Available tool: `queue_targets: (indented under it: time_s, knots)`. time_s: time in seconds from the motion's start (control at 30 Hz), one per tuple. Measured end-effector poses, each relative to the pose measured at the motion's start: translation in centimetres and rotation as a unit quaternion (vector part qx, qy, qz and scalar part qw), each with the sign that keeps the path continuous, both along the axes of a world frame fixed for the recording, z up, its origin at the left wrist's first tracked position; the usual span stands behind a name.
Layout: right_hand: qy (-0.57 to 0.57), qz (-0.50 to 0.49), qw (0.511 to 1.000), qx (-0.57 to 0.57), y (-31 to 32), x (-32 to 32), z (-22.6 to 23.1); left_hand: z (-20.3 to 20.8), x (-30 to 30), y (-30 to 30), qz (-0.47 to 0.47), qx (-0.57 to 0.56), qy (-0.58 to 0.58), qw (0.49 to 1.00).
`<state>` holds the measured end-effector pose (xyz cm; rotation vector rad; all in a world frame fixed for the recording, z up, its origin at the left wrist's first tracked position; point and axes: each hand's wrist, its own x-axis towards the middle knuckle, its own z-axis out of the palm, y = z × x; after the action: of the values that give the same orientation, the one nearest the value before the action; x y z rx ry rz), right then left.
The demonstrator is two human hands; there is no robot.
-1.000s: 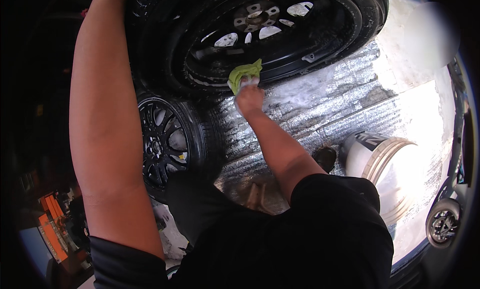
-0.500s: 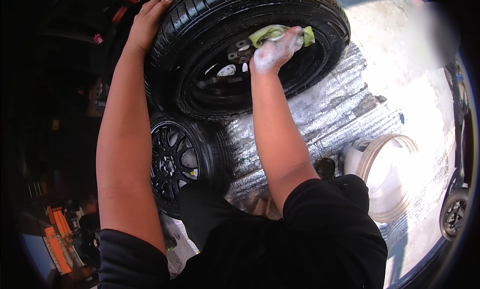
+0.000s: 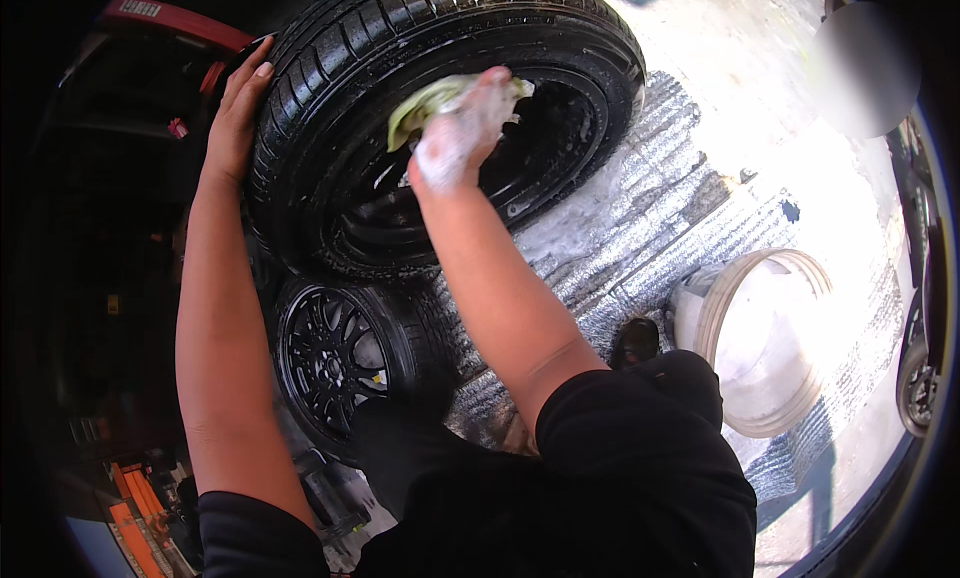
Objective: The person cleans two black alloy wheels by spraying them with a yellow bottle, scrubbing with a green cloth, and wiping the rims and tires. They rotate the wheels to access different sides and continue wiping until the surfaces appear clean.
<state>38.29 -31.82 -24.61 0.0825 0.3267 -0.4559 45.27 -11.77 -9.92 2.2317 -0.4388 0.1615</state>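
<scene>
A large black car wheel [image 3: 330, 173] stands tilted in front of me, its wet tyre toward the top of the view. My left hand [image 3: 240, 113] lies against the tread on its left side, fingers stretched out along the rubber. Soapy foam covers my right hand [image 3: 465, 128], which is closed on a light green cloth [image 3: 425, 103] and presses it to the black rim face. Motion blurs the cloth and fingers a little. Much of the hub lies hidden behind that hand.
Below the large wheel is a second wheel [image 3: 335, 358] with black spokes. A white bucket [image 3: 715, 348] with whitish contents stands at the right on silvery ribbed sheeting [image 3: 620, 248]. Orange objects [image 3: 140, 518] lie at lower left; a red bar [image 3: 180, 23] is at upper left.
My right hand has swept the cloth left across the rim. In the view, the large wheel and my left hand sit farther left and slightly lower.
</scene>
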Motion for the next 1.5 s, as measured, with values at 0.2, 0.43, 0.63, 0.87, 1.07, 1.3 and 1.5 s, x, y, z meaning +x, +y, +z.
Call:
queue_targets:
  time_s: [0.2,0.43,0.63,0.87,1.07,1.3,1.5]
  knots:
    - [0.133,0.02,0.977,0.168,-19.3,7.7,-16.0,0.4,0.1,-2.8,0.019,0.052,-0.043,0.998]
    - [-0.029,0.03,0.994,-0.102,-1.4,3.0,0.8,0.0,1.0,-0.6,0.059,0.007,0.0,0.998]
    - [0.05,0.222,0.717,-0.658,15.1,-7.4,-10.8,0.3,0.6,-2.8,0.035,-0.033,0.027,0.998]
    - [0.359,0.297,0.195,-0.863,-3.3,-4.0,-28.0,0.5,-2.1,-3.5,0.017,-0.14,0.071,0.987]
    - [0.312,-0.096,0.17,-0.93,-9.9,4.7,-18.3,-0.2,-1.2,-2.9,-0.118,-0.287,0.175,0.934]
    - [0.266,0.232,0.072,-0.933,-1.8,4.6,-28.8,0.1,-1.6,-3.7,0.011,-0.184,0.074,0.98]
    - [0.122,0.258,0.479,-0.83,16.0,0.7,-16.2,0.4,-1.6,-3.3,0.049,-0.182,0.077,0.979]
